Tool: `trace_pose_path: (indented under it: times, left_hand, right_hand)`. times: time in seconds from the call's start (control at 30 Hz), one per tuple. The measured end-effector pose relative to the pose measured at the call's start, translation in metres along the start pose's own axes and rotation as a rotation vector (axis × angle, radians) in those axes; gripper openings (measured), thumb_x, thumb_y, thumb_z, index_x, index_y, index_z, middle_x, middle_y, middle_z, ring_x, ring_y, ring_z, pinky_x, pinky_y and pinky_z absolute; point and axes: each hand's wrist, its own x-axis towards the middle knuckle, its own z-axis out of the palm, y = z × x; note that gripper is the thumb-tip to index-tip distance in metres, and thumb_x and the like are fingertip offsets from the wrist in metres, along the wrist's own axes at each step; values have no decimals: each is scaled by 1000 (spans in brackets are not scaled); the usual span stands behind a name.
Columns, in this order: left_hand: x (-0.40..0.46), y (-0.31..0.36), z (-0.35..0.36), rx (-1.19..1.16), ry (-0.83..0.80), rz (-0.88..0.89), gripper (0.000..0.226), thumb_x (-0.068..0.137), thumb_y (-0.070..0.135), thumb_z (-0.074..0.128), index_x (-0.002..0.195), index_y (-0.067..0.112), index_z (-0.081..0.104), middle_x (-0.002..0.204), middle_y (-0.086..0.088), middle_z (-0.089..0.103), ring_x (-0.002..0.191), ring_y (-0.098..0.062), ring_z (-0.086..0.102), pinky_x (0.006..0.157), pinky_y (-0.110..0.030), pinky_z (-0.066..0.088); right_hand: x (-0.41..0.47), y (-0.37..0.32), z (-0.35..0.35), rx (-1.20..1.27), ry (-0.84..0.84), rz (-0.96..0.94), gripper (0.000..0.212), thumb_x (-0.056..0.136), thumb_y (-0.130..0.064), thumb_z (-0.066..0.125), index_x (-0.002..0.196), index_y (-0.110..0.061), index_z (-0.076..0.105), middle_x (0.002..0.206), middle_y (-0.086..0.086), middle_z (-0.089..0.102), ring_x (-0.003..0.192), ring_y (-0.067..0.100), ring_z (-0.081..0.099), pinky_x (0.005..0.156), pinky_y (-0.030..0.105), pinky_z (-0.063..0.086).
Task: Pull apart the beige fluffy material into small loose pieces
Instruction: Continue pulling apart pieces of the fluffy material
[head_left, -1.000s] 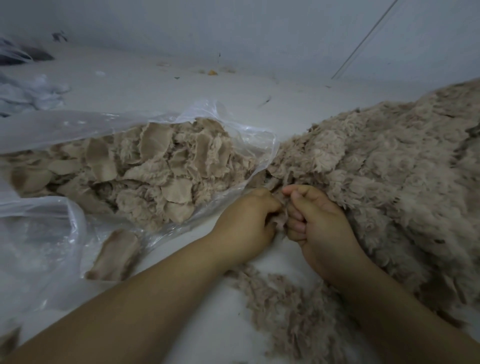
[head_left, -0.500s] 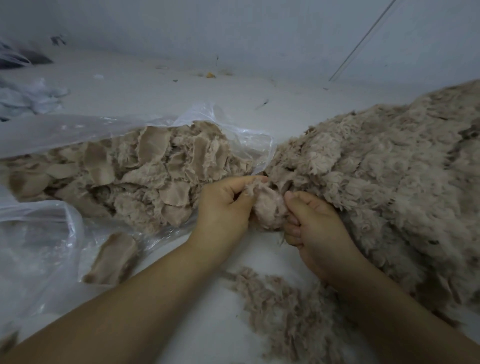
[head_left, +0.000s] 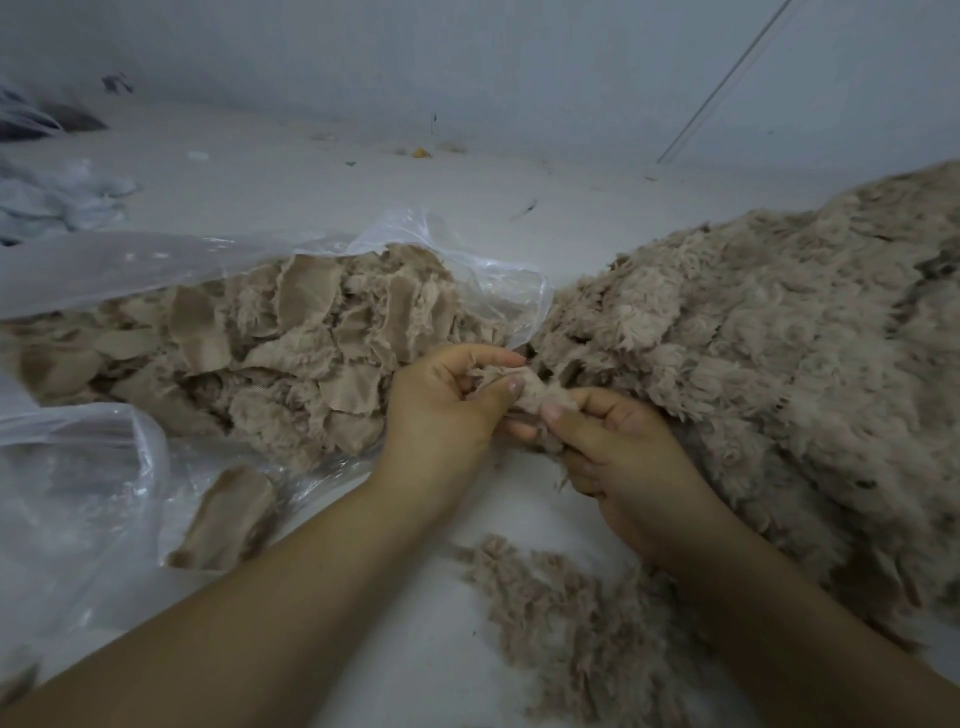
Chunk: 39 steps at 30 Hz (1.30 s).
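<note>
While pinching fluff: both hands curled

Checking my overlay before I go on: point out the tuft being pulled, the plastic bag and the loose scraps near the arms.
tuft (head_left: 530, 392), head view, middle of the clump between both hands
plastic bag (head_left: 93, 270), head view, clear upper flap
loose scraps (head_left: 561, 613), head view, middle of the scatter

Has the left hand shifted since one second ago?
Yes. The left hand has moved left, closer to the clear plastic bag.
</note>
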Motion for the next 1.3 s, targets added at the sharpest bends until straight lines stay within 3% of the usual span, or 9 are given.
trace_pose_path:
  times: [0.2, 0.43, 0.6, 0.8, 0.93, 1.07, 1.17, 1.23, 1.3]
  left_hand:
    - [2, 4, -3, -67, 96, 4, 18, 88, -11, 60, 85, 6, 67, 65, -12, 71, 47, -23, 65, 47, -27, 54]
    - [4, 4, -6, -68, 156, 22, 18, 87, -9, 62, 86, 7, 69, 60, -6, 67, 52, -21, 67, 60, -39, 60]
    - [5, 2, -9, -124, 188, 24, 16, 86, -7, 65, 85, 7, 71, 70, -11, 72, 57, -26, 69, 61, -33, 61]
    - [6, 1, -9, -176, 208, 34, 23, 86, -7, 64, 78, 12, 73, 72, -12, 72, 59, -25, 69, 58, -28, 58]
    - [12, 1, -18, -238, 271, 12, 21, 90, -8, 59, 82, 8, 69, 71, -13, 72, 61, -25, 70, 59, -28, 59]
    - [3, 0, -13, -190, 112, -11, 14, 92, -5, 57, 88, 4, 67, 65, -18, 69, 52, -26, 67, 52, -29, 57]
    - [-3, -3, -4, -240, -29, -85, 15, 94, -5, 52, 89, 1, 65, 62, -23, 64, 47, -27, 63, 46, -30, 54]
    - [-4, -5, -1, -246, -93, -137, 20, 93, -6, 53, 84, 4, 68, 63, -23, 63, 44, -27, 59, 42, -28, 50]
    - [-5, -5, -1, -215, -139, -148, 25, 92, -5, 55, 80, 9, 73, 64, -20, 64, 45, -26, 56, 41, -26, 47]
  right_hand:
    - [1, 1, 0, 98, 34, 15, 19, 78, -33, 64, 69, -16, 60, 53, -4, 47, 39, 4, 28, 36, 16, 26]
    - [3, 1, 0, 139, 83, 28, 25, 80, -34, 63, 74, -11, 54, 59, 4, 35, 40, 6, 23, 36, 17, 26]
    - [3, 2, 1, 156, 128, 32, 20, 89, -25, 60, 83, -8, 53, 66, 8, 36, 41, 5, 24, 36, 16, 26]
    - [2, 2, -1, 168, 130, 33, 17, 92, -22, 60, 79, -11, 54, 57, -4, 48, 39, 3, 26, 36, 16, 27]
    - [3, 2, -3, 240, 176, 75, 15, 95, -21, 57, 106, -16, 47, 69, 3, 27, 44, 6, 21, 37, 17, 26]
    - [4, 3, -1, 214, 217, 81, 18, 96, -16, 57, 83, -12, 46, 62, 0, 36, 41, 5, 25, 36, 17, 26]
    - [1, -2, 3, 216, 210, 70, 5, 98, -7, 53, 94, -9, 56, 57, 1, 55, 36, 3, 41, 34, 15, 33]
    - [0, -4, 4, 234, 180, 78, 10, 97, -5, 52, 106, -4, 58, 60, 4, 64, 40, 6, 55, 35, 16, 39]
    - [0, -4, 3, 199, 168, 79, 14, 98, -12, 51, 97, -9, 65, 54, 1, 60, 39, 7, 54, 34, 16, 37]
